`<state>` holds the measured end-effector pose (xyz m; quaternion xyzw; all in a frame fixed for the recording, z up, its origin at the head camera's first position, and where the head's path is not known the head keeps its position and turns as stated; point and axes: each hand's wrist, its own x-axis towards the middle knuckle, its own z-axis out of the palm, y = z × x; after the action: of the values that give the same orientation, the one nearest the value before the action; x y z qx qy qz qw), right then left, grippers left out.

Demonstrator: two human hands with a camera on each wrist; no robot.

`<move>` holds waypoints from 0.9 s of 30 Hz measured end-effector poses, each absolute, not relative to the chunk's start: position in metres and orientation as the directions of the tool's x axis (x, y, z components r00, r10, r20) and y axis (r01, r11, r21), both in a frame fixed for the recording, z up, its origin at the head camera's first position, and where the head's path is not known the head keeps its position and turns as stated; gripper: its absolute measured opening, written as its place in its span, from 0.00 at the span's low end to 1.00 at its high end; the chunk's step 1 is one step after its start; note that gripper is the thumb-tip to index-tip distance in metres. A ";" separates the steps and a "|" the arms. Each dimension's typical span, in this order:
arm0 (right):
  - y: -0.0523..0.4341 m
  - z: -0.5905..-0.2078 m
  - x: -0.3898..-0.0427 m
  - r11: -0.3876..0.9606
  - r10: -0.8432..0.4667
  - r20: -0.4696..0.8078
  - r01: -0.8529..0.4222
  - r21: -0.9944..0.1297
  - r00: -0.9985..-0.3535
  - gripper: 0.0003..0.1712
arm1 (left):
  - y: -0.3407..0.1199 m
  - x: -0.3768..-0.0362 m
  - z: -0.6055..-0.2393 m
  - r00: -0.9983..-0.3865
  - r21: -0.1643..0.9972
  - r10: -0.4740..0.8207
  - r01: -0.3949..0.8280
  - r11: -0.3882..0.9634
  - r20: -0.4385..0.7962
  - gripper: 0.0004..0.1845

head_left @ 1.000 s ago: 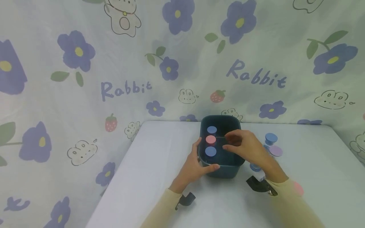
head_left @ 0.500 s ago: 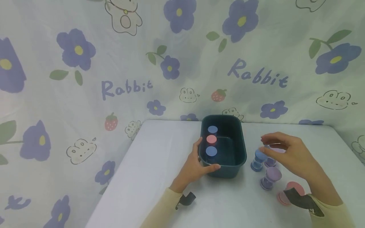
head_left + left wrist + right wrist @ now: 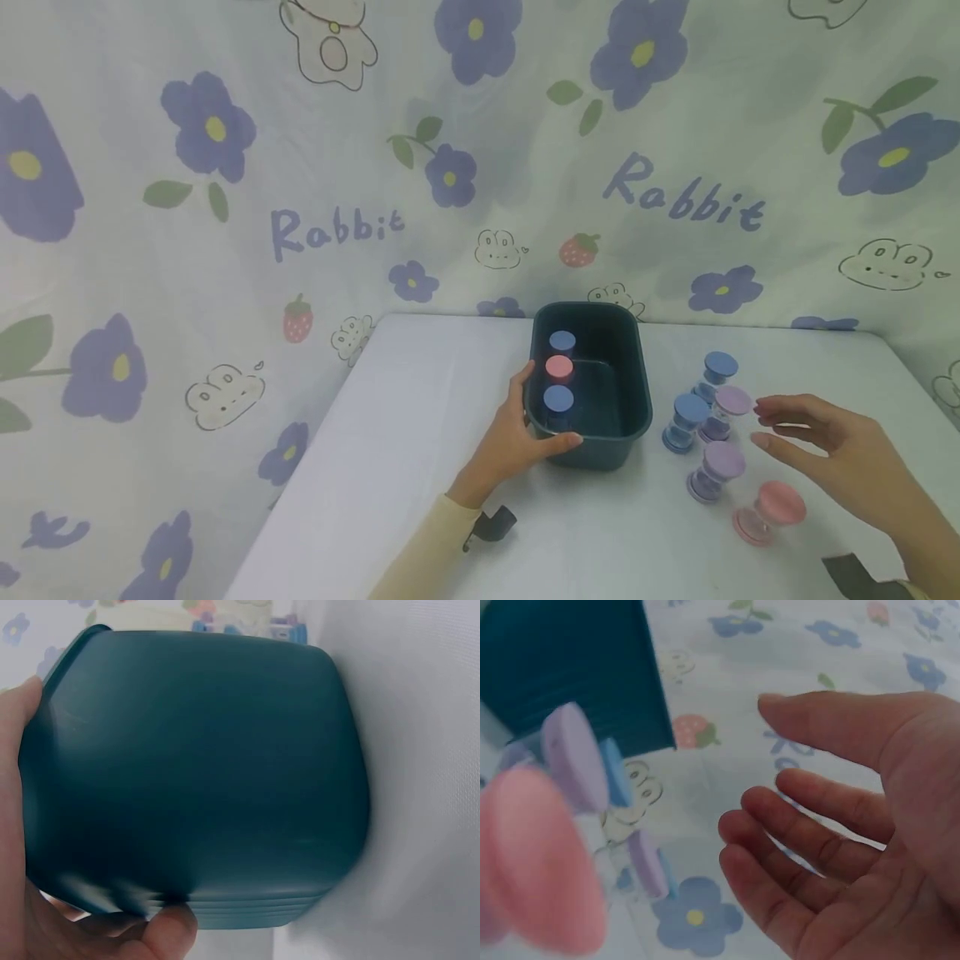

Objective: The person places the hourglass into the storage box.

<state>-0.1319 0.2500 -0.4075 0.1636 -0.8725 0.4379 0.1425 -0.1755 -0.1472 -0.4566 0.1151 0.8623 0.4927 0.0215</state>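
Observation:
A dark teal plastic bin (image 3: 600,454) stands on the table, and my left hand (image 3: 498,454) grips its near left corner, thumb along the front rim. Inside, along its left wall, are a blue hourglass (image 3: 562,342), a pink hourglass (image 3: 558,367) and another blue hourglass (image 3: 558,399). My right hand (image 3: 847,458) holds nothing; its thumb and fingers stand apart, just right of a lilac hourglass (image 3: 731,402). Close to that one are a back blue hourglass (image 3: 720,365), a front blue hourglass (image 3: 689,410) and a nearer lilac hourglass (image 3: 723,461).
A pink hourglass (image 3: 780,503) stands nearest me on the right. The white tabletop (image 3: 390,417) stretches to the left of the bin. Behind it hangs a curtain (image 3: 337,158) printed with flowers and rabbits.
My right hand has come out from over the bin, passed across the hourglasses and moved to their right. My left hand and the bin stay where they were.

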 end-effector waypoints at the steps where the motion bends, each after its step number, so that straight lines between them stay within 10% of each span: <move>1: 0.252 -0.411 -0.130 0.558 -0.157 0.398 -0.414 -0.719 -0.904 0.26 | -0.147 -0.175 -0.456 -0.973 0.853 0.218 0.176 0.491 0.075 0.64; 27: 0.278 -0.478 -0.101 0.665 -0.157 -0.029 -0.084 -0.742 -0.987 0.34 | -0.146 -0.175 -0.456 -0.976 0.854 0.207 0.159 0.495 0.062 0.63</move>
<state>-0.1014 0.2777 -0.4778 0.0660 -0.9112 0.4041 -0.0449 -0.1750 -0.1457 -0.4564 0.1059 0.8643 0.4911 0.0241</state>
